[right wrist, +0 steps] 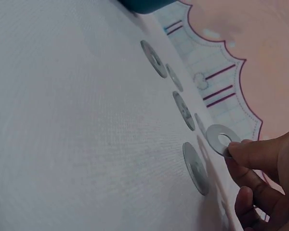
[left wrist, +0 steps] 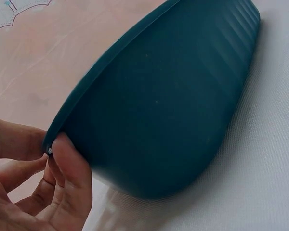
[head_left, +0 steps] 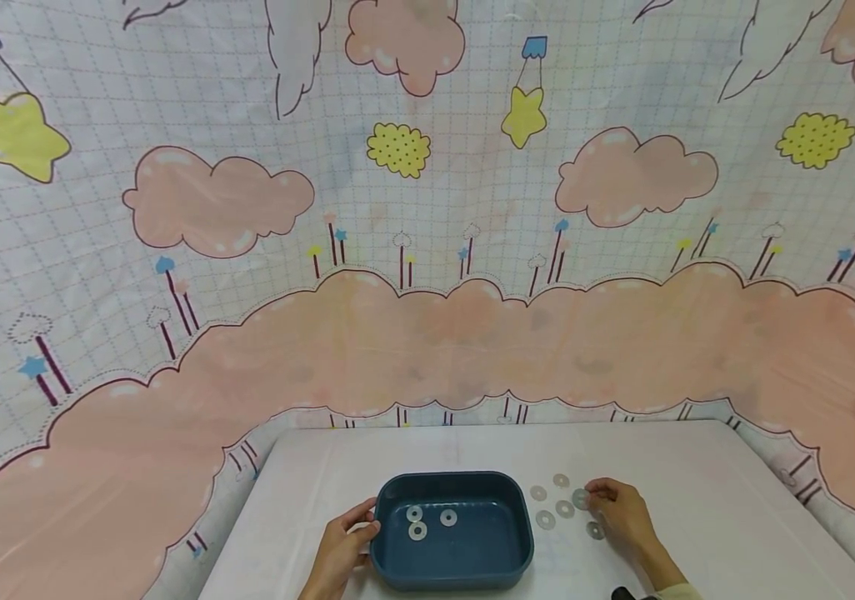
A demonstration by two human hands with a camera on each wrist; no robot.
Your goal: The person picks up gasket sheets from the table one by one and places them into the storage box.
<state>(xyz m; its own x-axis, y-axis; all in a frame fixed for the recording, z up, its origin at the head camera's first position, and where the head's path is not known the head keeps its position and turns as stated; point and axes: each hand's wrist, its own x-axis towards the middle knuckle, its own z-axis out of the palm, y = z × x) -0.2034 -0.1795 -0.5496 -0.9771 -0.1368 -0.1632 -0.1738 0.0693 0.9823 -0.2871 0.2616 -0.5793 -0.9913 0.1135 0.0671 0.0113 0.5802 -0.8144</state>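
A dark blue plastic bin (head_left: 452, 571) stands on the table with three flat metal washers inside, one of them a washer (head_left: 448, 517) near the middle. My left hand (head_left: 342, 542) pinches the bin's left rim between thumb and fingers; the left wrist view shows the bin's outer wall (left wrist: 159, 106) close up. To the right of the bin, my right hand (head_left: 622, 512) pinches a grey washer (right wrist: 216, 135) by its edge, tilted up off the cloth. Several more washers lie flat around it, among them a washer (head_left: 545, 520) nearer the bin and a washer (right wrist: 196, 168) below the hand.
A white cloth covers the table (head_left: 307, 475). Behind it hangs a patterned curtain (head_left: 442, 350) with clouds and stars. A small black object (head_left: 622, 593) shows at the bottom edge by the right sleeve (head_left: 678, 592).
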